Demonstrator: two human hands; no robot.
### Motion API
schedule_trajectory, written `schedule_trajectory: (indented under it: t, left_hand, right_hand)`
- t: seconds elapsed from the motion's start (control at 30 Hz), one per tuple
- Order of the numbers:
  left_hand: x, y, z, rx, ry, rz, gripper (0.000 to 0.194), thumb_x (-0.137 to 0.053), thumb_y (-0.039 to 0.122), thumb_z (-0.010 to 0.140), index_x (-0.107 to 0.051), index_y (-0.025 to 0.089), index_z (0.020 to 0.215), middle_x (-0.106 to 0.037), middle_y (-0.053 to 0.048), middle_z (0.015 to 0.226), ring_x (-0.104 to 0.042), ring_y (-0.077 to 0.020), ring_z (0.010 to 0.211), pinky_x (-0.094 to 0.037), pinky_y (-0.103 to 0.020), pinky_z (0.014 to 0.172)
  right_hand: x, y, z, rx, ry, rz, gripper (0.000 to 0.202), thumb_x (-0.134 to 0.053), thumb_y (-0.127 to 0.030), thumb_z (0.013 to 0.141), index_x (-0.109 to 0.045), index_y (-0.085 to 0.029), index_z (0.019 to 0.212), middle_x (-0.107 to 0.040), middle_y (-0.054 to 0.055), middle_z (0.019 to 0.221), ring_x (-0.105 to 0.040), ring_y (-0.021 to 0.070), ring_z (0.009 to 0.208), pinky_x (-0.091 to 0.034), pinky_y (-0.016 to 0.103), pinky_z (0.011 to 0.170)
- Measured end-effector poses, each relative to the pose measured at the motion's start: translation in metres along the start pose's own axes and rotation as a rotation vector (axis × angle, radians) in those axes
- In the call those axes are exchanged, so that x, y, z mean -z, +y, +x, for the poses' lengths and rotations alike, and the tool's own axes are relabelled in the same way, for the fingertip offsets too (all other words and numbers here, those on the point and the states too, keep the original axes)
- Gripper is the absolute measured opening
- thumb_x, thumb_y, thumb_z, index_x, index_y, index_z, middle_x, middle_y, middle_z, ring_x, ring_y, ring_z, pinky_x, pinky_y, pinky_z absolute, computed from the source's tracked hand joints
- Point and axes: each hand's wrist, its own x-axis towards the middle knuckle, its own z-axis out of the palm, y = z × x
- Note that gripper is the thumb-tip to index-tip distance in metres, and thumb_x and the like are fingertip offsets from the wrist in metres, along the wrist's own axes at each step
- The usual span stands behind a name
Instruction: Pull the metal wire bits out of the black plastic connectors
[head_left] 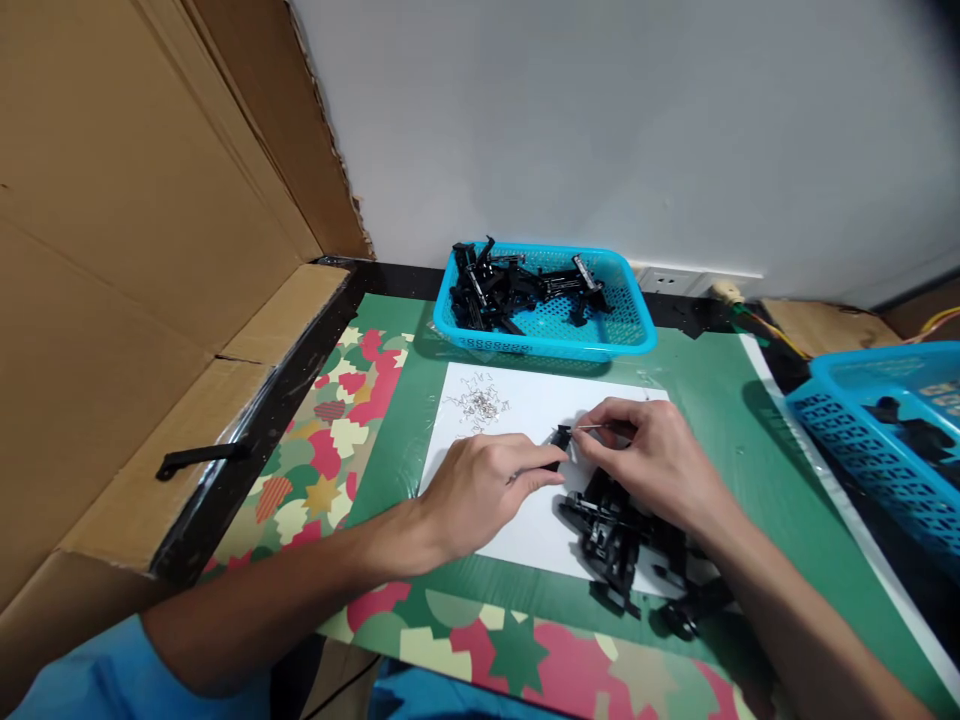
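My left hand [491, 488] is closed on a small black plastic part [561, 437] above the white sheet [517, 395]. Thumb and forefinger pinch it, and much of it is hidden by the fingers. Close beside it, my right hand [651, 450] pinches a thin metal tool [592, 427] like tweezers, its tip at the black part's upper end. A scatter of tiny metal springs or wire clips [481, 403] lies on the sheet, left of the hands. Under my right hand and wrist is a heap of black plastic parts [615, 540].
A blue basket [540, 348] holding black parts stands at the back against the wall. Another blue basket [862, 420] is at the right edge. Cardboard [135, 200] walls the left side, with a single black part [202, 457] lying there. Sockets [667, 281] sit low on the wall.
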Motion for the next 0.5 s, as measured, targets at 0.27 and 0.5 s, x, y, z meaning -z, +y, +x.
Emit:
schedule_trajectory:
  t: [0.27, 0.5]
  left_hand:
    - [-0.0011, -0.0008, -0.0009, -0.003, 0.001, 0.007, 0.022, -0.067, 0.029, 0.104, -0.08, 0.026, 0.122, -0.081, -0.004, 0.1, -0.075, -0.0185, 0.086, -0.055, -0.03, 0.082]
    - [-0.002, -0.0022, -0.0013, -0.014, -0.013, 0.016, 0.025, -0.065, 0.029, 0.106, -0.078, 0.025, 0.126, -0.081, -0.005, 0.102, -0.076, -0.0187, 0.087, -0.057, -0.031, 0.081]
  right_hand:
    - [-0.0025, -0.0004, -0.0027, 0.071, 0.056, -0.024, 0.016, -0.068, -0.029, 0.083, -0.08, -0.019, 0.081, -0.074, 0.004, 0.072, -0.064, 0.0196, 0.063, -0.046, 0.031, 0.063]
    - [-0.0091, -0.0003, -0.005, 0.112, 0.064, -0.029, 0.012, -0.066, -0.022, 0.082, -0.076, -0.019, 0.078, -0.077, 0.004, 0.076, -0.067, 0.02, 0.066, -0.046, 0.031, 0.063]
